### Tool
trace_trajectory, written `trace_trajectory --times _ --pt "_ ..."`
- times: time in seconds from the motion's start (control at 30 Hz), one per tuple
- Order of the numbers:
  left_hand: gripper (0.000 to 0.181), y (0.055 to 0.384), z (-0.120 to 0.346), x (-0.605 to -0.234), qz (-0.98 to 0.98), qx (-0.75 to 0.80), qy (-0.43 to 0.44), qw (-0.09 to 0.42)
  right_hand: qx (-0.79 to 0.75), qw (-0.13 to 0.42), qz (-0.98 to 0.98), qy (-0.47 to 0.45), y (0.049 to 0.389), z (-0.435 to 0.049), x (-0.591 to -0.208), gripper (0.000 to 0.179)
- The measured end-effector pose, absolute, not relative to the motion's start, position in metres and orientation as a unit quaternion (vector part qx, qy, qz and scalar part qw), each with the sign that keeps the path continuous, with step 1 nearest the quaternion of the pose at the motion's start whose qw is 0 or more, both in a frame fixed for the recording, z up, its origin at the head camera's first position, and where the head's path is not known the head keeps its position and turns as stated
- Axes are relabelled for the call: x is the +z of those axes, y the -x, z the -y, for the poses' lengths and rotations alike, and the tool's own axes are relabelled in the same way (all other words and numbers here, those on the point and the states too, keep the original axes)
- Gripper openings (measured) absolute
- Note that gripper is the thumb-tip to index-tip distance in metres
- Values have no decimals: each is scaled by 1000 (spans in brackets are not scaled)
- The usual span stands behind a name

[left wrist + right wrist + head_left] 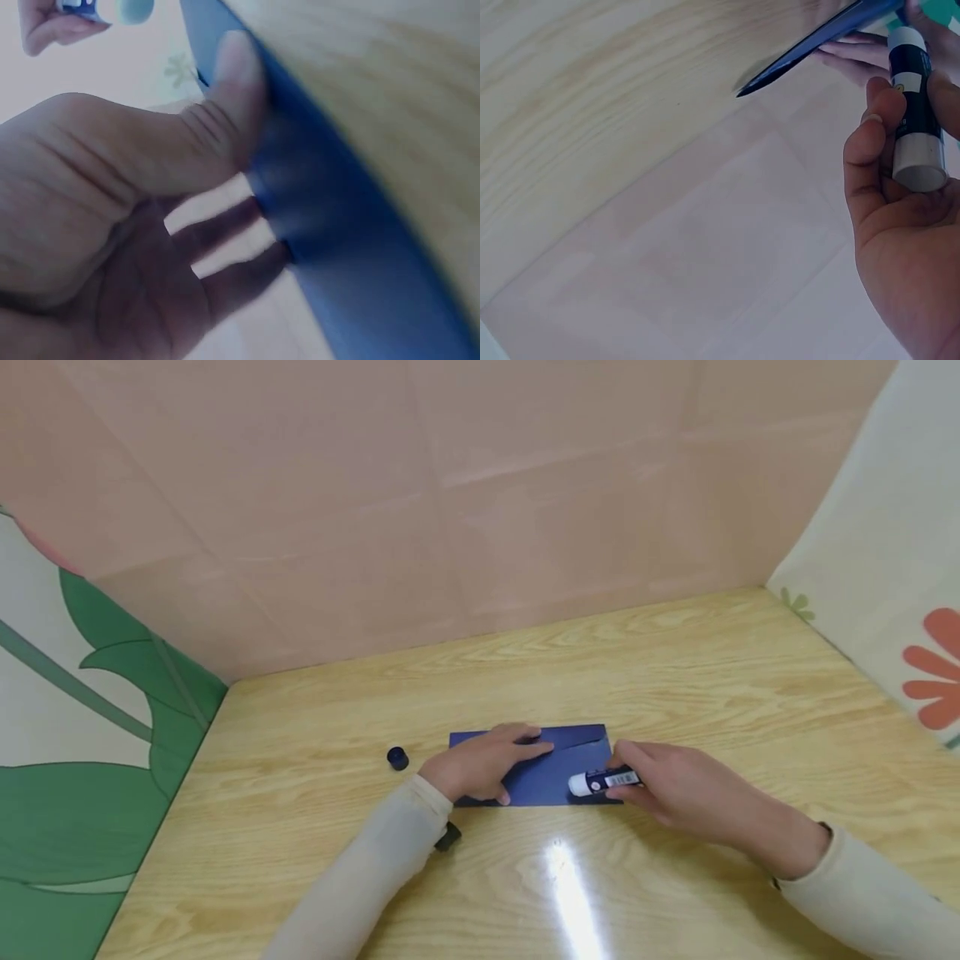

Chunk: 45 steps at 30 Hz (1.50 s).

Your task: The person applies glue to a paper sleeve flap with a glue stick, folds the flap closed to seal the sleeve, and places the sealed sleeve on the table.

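Observation:
A dark blue envelope lies on the wooden table with its flap edge along the far side. On its left part rests my left hand, fingers spread and pressing the paper; in the left wrist view the thumb lies on the blue envelope. My right hand grips a glue stick between thumb and fingers. The uncapped white tip points left, over the envelope's right part; whether it touches the paper I cannot tell. In the right wrist view, fingers curl round the glue stick's barrel.
A small dark cap stands on the table left of the envelope. Beside the left sleeve shows a small black piece. A pinkish sheet covers the back, with patterned cloths at both sides.

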<state>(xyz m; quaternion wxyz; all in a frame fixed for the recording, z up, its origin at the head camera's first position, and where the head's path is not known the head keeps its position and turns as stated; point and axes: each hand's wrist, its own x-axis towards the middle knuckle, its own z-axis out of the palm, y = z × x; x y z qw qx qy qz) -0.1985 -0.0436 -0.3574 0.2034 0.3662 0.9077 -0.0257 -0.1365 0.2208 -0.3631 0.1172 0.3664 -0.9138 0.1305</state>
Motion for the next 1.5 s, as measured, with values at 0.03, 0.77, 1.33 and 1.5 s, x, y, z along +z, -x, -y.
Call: trace_trajectory --times 0.03,0.77,1.33,1.5 --pt "95 198 40 -356 -908 -44 -368 195 129 121 914 -365 136 -222 -363 28" --pt "125 203 -6 -353 -875 -200 -414 154 129 110 917 -361 135 -226 -366 28" --pt "125 205 -4 -354 -864 -208 -444 115 124 132 912 -369 136 -227 -363 29" --pt "116 206 3 -356 -868 -184 -445 121 125 133 911 -370 136 -227 -364 29"
